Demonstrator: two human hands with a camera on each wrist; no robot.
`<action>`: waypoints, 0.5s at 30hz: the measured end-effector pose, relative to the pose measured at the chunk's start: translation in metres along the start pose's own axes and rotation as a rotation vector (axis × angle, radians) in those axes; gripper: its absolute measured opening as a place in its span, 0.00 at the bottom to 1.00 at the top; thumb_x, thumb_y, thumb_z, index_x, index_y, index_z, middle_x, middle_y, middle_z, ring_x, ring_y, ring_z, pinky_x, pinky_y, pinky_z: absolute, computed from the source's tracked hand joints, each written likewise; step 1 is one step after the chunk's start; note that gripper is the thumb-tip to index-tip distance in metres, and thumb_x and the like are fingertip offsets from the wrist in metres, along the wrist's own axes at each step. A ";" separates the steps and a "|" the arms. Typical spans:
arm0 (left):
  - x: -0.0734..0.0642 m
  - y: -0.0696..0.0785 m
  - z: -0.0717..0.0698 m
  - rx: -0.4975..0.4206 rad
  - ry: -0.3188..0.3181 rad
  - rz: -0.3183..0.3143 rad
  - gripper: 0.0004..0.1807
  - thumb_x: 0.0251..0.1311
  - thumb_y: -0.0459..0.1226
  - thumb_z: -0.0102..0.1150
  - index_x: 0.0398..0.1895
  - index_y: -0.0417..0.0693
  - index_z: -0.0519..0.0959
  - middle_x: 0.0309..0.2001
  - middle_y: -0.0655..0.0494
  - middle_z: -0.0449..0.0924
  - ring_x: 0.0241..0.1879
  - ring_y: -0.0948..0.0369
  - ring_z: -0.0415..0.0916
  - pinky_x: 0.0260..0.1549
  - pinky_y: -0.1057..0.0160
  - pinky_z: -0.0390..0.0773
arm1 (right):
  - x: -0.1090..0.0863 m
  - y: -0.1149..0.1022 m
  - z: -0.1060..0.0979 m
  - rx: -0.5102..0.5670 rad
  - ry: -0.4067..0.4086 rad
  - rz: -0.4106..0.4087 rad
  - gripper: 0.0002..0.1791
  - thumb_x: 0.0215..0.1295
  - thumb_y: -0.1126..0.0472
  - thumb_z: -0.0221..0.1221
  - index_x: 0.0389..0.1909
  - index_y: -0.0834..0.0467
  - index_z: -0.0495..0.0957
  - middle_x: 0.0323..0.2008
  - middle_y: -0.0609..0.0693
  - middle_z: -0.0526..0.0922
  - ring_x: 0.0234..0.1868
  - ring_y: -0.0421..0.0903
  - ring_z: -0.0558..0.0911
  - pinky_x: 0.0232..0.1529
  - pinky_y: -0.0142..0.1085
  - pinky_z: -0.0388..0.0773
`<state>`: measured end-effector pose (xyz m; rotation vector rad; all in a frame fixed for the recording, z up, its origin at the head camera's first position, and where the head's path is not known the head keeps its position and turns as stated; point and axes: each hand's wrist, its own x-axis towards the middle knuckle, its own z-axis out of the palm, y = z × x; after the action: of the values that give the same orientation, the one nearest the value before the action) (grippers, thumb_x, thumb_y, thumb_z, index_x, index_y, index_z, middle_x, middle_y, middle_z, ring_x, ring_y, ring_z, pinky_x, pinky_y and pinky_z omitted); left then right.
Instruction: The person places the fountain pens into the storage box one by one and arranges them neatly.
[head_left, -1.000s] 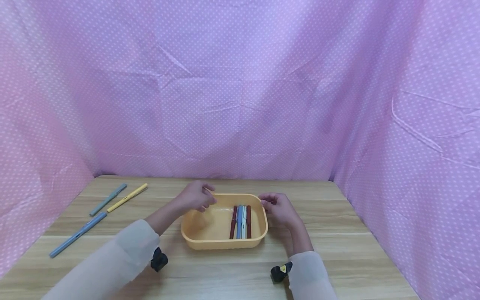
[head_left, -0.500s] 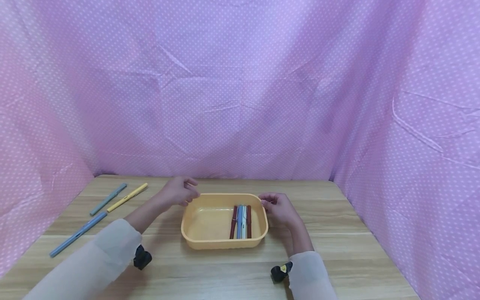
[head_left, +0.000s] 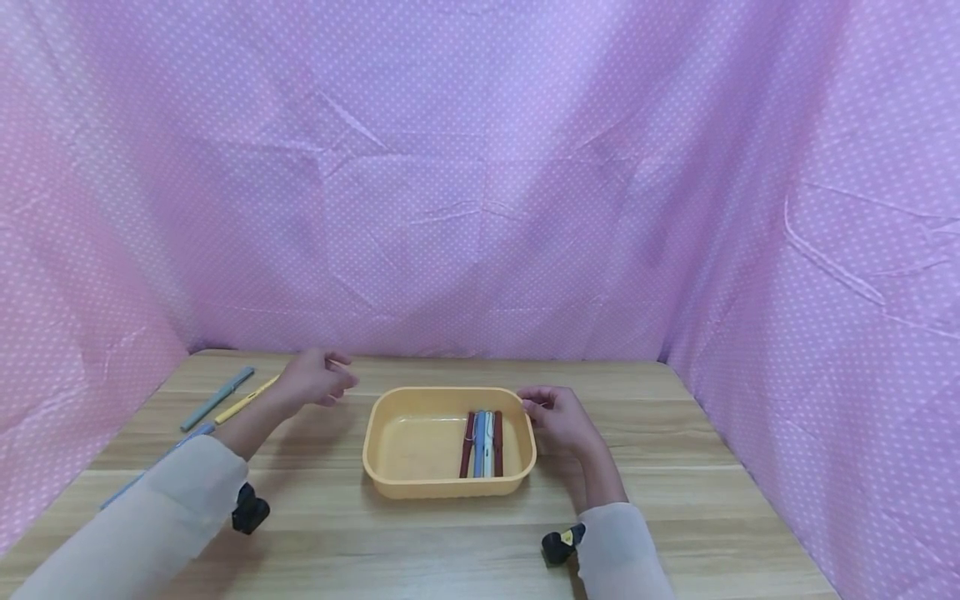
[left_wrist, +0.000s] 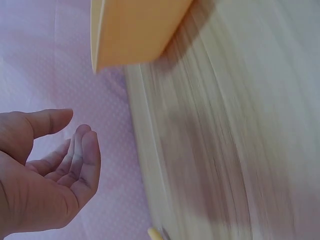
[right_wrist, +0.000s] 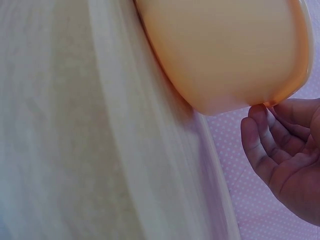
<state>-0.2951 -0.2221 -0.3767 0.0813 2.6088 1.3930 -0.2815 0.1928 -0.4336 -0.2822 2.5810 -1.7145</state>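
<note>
My left hand is in the air left of the yellow plastic tray, fingers loosely bent and holding nothing. In the left wrist view, its thumb and fingers are apart. My right hand pinches the tray's rim at the far right corner; the right wrist view shows its fingertips at the outer wall. Inside the tray, several pens lie side by side: dark red, blue, pale and another dark red. A yellow pen lies behind the left wrist, partly hidden.
A green pen lies at the table's far left. Near it is a blue pen, partly covered by the left sleeve. Pink dotted cloth hangs behind and beside the wooden table.
My left hand has moved left, from over the tray's far left corner to the space beside the yellow pen. The right hand, the tray and the pens have stayed put.
</note>
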 end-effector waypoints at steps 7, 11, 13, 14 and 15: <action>0.004 -0.018 -0.026 0.015 0.012 -0.017 0.31 0.70 0.36 0.61 0.68 0.26 0.64 0.54 0.30 0.79 0.52 0.37 0.79 0.43 0.54 0.88 | 0.001 -0.001 0.001 0.008 -0.003 0.000 0.11 0.74 0.70 0.56 0.51 0.67 0.83 0.42 0.56 0.87 0.40 0.49 0.86 0.45 0.41 0.87; 0.005 -0.029 -0.040 0.011 0.011 -0.018 0.32 0.71 0.36 0.60 0.69 0.24 0.62 0.55 0.30 0.78 0.52 0.38 0.80 0.44 0.54 0.88 | 0.002 -0.002 0.001 0.008 -0.001 0.003 0.11 0.74 0.70 0.57 0.51 0.67 0.83 0.42 0.56 0.87 0.40 0.48 0.86 0.45 0.41 0.87; 0.006 -0.035 -0.046 0.000 0.023 -0.022 0.32 0.70 0.36 0.60 0.68 0.23 0.62 0.54 0.31 0.79 0.50 0.41 0.81 0.45 0.54 0.88 | 0.002 -0.002 0.001 0.005 0.001 0.004 0.11 0.74 0.70 0.57 0.50 0.67 0.84 0.41 0.56 0.87 0.40 0.48 0.85 0.45 0.41 0.87; 0.007 -0.038 -0.048 -0.005 0.032 -0.025 0.32 0.70 0.36 0.60 0.68 0.23 0.63 0.54 0.31 0.79 0.49 0.42 0.81 0.45 0.54 0.88 | 0.002 -0.001 0.002 0.001 0.001 0.004 0.11 0.74 0.69 0.57 0.50 0.67 0.84 0.41 0.56 0.87 0.40 0.48 0.85 0.45 0.41 0.87; 0.008 -0.041 -0.050 -0.008 0.043 -0.027 0.32 0.70 0.36 0.60 0.68 0.23 0.63 0.53 0.32 0.80 0.47 0.44 0.81 0.45 0.54 0.88 | 0.002 -0.001 0.002 -0.001 0.000 0.004 0.11 0.74 0.69 0.57 0.50 0.67 0.84 0.41 0.56 0.87 0.40 0.48 0.85 0.45 0.41 0.87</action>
<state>-0.3104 -0.2853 -0.3842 0.0155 2.6286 1.4114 -0.2836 0.1903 -0.4328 -0.2761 2.5806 -1.7124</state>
